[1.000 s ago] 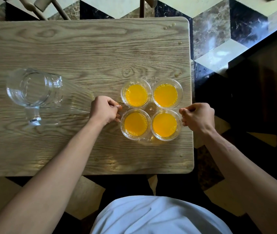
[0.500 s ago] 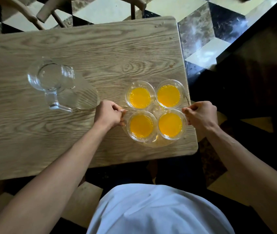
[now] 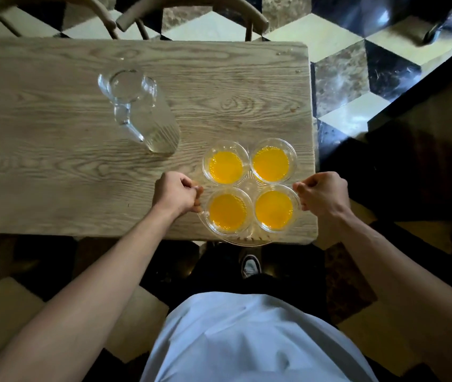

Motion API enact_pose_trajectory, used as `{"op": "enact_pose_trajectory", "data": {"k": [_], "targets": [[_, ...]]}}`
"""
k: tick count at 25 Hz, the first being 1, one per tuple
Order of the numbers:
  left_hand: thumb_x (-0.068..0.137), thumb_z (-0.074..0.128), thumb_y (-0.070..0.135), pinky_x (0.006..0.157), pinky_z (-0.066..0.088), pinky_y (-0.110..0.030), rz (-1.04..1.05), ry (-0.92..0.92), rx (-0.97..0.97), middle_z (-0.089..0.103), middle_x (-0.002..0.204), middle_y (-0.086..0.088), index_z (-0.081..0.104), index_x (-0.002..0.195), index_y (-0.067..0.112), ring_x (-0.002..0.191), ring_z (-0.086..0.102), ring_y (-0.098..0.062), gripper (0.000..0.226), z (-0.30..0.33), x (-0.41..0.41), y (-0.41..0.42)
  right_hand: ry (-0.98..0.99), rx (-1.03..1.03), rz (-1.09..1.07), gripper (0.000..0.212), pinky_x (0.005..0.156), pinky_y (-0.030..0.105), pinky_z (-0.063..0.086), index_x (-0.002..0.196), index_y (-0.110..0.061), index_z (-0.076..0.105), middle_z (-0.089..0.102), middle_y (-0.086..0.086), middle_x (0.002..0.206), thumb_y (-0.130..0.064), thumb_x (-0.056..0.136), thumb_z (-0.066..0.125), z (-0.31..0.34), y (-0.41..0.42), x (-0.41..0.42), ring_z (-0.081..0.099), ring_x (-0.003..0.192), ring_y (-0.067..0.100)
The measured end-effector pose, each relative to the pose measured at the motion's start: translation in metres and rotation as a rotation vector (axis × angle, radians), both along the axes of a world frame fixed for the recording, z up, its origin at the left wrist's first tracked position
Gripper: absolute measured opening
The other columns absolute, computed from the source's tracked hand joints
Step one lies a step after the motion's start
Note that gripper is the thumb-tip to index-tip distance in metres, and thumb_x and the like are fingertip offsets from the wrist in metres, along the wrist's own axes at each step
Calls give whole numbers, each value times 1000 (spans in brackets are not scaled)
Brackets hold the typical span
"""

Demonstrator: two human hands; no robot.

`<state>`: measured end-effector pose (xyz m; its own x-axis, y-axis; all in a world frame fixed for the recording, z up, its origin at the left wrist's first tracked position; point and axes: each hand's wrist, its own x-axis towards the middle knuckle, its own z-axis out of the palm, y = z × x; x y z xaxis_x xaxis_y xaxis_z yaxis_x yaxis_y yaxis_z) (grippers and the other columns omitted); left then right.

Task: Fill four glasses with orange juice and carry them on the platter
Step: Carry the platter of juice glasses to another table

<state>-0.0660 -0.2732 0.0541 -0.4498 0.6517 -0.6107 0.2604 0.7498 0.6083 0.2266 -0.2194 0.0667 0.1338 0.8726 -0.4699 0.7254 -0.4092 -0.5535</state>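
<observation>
Several clear glasses of orange juice (image 3: 273, 164) stand in a square on a round clear platter (image 3: 249, 241). The platter is over the near right corner of the wooden table (image 3: 53, 150), and its near rim overhangs the table's front edge. My left hand (image 3: 176, 195) grips the platter's left rim with curled fingers. My right hand (image 3: 321, 193) grips the right rim the same way. Whether the platter touches the table I cannot tell.
An empty glass pitcher (image 3: 139, 114) stands on the table left of and behind the platter. Wooden chairs (image 3: 191, 15) line the far side. A checkered tile floor (image 3: 357, 78) lies to the right, with a dark cabinet beyond. My shoe (image 3: 250, 266) shows under the table edge.
The platter with the glasses has come toward me, and its rim now overhangs the table's front edge. Both hands keep their grip. My head has moved back, so the view has shifted.
</observation>
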Motion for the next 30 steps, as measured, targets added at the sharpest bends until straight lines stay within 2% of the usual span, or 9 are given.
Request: {"op": "enact_pose_trajectory", "data": {"k": [2,5,9,13,18,21,25,27,30], "targets": [[95,67,-10,43,60,-29,59,7,2,78,80,-12,69,73,7,52,68,-16,28,2,2,-24,-13,-6,63,20,55,29,61,76,-14,77,73,2,61,-28,90,77,2,-3,-1,70,53,13],[91,69,-12,60,67,-39,150,38,-21,80,83,-8,73,71,13,60,76,-21,32,6,5,-64,0,-22,141,19,50,26,58,73,-15,75,72,1,60,-26,88,80,7,-9,-7,65,45,8],[91,67,-15,68,68,-44,277,28,-29,80,87,-11,73,72,12,69,79,-25,34,7,5,-118,-4,-34,316,19,44,18,50,78,-13,77,71,-1,56,-29,88,80,14,-22,-25,61,39,0],[91,75,-6,71,69,-49,400,25,-24,77,76,-7,75,73,11,63,79,-28,25,11,-1,-165,-31,-35,442,20,42,15,47,75,-14,79,69,-3,52,-29,88,79,17,-37,-49,64,43,2],[91,79,2,71,69,-48,554,26,-15,76,75,-14,73,82,6,56,78,-21,13,20,-18,-224,-15,-33,611,18,51,23,56,74,-14,78,72,0,58,-26,88,79,23,-61,-101,68,49,11],[93,78,4,67,69,-41,631,41,-15,78,77,-14,74,83,6,56,78,-18,11,25,-30,-255,-9,-37,675,17,52,23,57,73,-15,76,73,1,62,-24,87,80,24,-75,-136,68,49,12],[93,77,2,66,69,-42,770,12,1,79,84,-15,75,83,5,69,80,-26,11,27,-59,-305,4,-13,802,21,58,29,61,67,-19,73,73,0,62,-22,87,80,24,-105,-193,68,50,12],[94,75,-1,62,68,-38,817,5,7,78,89,-12,74,87,2,72,79,-23,8,27,-76,-329,3,5,851,21,61,32,63,67,-20,74,72,-3,60,-22,87,80,23,-121,-221,69,52,12],[97,67,-7,66,69,-43,878,-3,23,78,94,-10,70,83,4,80,79,-23,18,27,-105,-366,-15,20,922,20,64,37,65,69,-18,75,72,-1,60,-26,87,80,20,-147,-266,71,54,13]]}}
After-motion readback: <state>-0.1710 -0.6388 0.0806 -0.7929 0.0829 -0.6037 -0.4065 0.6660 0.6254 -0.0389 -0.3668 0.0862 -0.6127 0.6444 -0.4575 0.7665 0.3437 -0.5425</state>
